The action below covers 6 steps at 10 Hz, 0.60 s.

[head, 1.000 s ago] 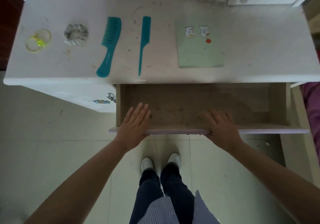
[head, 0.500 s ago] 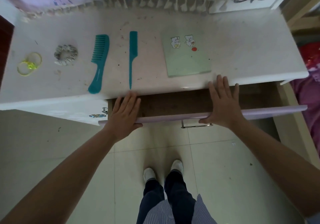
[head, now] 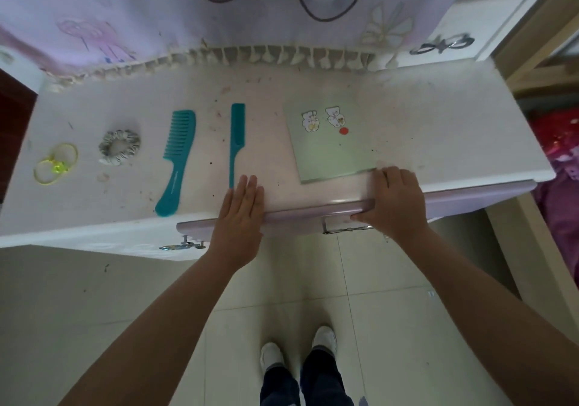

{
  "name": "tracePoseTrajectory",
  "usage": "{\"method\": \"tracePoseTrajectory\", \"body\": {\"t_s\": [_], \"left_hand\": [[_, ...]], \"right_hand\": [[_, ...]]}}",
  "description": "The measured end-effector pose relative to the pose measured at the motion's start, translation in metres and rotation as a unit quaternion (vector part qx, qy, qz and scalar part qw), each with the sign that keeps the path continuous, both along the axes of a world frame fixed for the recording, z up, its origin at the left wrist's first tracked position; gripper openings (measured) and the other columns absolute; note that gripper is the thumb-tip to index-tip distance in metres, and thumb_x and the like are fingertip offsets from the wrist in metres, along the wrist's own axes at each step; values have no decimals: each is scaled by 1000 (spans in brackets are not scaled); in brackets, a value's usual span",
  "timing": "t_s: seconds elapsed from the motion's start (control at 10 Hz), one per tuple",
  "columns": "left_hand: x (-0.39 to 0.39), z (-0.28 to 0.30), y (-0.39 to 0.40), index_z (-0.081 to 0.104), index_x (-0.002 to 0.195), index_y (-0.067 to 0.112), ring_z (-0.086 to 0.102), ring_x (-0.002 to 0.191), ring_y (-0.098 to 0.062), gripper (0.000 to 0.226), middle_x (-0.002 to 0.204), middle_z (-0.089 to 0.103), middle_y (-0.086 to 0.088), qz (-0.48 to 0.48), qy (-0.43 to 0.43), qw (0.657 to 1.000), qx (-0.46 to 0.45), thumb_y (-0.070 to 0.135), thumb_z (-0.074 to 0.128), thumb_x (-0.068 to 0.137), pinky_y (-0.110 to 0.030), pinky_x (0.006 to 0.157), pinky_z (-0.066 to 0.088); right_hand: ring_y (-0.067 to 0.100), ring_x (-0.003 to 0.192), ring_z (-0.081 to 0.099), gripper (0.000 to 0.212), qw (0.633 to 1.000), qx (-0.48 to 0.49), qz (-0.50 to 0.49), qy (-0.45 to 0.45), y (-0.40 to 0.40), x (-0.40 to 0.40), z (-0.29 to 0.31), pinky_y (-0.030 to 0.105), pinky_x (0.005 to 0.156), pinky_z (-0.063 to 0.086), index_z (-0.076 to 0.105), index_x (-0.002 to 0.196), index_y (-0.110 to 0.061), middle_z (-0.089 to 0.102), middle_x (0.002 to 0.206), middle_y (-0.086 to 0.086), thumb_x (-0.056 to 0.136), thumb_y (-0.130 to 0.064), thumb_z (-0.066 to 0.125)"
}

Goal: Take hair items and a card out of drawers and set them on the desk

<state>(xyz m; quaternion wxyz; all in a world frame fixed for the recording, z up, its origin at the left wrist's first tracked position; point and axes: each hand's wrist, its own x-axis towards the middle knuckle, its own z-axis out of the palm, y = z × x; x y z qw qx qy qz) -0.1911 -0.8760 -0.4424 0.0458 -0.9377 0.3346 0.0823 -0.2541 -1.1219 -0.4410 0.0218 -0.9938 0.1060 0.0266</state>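
On the white desk (head: 438,129) lie, from left to right, yellow hair ties (head: 56,162), a grey scrunchie (head: 119,146), a teal wide-tooth comb (head: 177,161), a teal tail comb (head: 235,140) and a pale green card (head: 330,140) with stickers. The lilac drawer front (head: 313,213) sits pushed in under the desk edge. My left hand (head: 241,214) lies flat over the drawer front, fingers together, reaching onto the desk. My right hand (head: 391,200) presses on the drawer front near its metal handle (head: 346,228), fingers curled over the desk edge by the card's corner.
A lilac fringed cloth (head: 219,13) hangs over the back of the desk. A second drawer handle (head: 181,245) shows at lower left. A wooden frame (head: 539,249) and pink-red fabric (head: 560,167) stand to the right. My feet (head: 297,349) are on the tiled floor.
Both hands pushed the open drawer in until its front reached the desk edge. The view tilted up toward the hanging cloth.
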Motion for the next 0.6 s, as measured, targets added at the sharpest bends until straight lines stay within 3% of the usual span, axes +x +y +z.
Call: {"method": "tracePoseTrajectory", "body": {"t_s": [0.1,0.2,0.3,0.4,0.5,0.6], "left_hand": [[3,-2,-5,51,120,-18,48,118,-54,79,129,51,-36,-22,36,998,-48,27,84,65,-63,95,40],[18,-4,-25,26,139,-11,18,141,-43,62,151,22,-30,45,28,991,-126,28,49,95,-47,117,16],[33,-11,-47,7,146,-3,-4,146,-30,61,158,1,-19,113,49,982,-143,28,36,101,-38,120,0],[36,-23,-57,7,146,-2,-1,146,-28,60,158,2,-18,132,54,983,-116,30,31,102,-38,121,1],[34,-27,-57,10,146,-1,4,146,-27,59,158,8,-18,130,34,984,-121,31,32,101,-39,121,3],[34,-30,-56,11,146,-1,5,146,-27,59,158,9,-18,127,23,984,-123,30,32,101,-38,121,3]], "right_hand": [[36,60,64,79,1000,4,-6,28,0,-2,2,45,64,59,65,76,13,66,70,28,22,-37,93],[36,64,65,79,999,-5,-15,28,2,-1,5,46,67,59,65,81,13,68,74,28,26,-37,93],[39,72,64,82,999,24,-16,38,5,-1,10,50,75,56,63,87,15,66,81,31,32,-39,92],[40,81,62,78,996,80,-8,39,-4,-2,14,48,80,52,63,91,17,65,88,32,45,-39,91],[24,92,63,37,944,313,-92,-49,-25,2,23,28,81,40,64,104,10,72,99,18,78,-14,74],[-13,59,64,15,799,543,-219,-138,-65,3,52,21,74,45,68,96,0,72,57,-24,92,-4,53]]}}
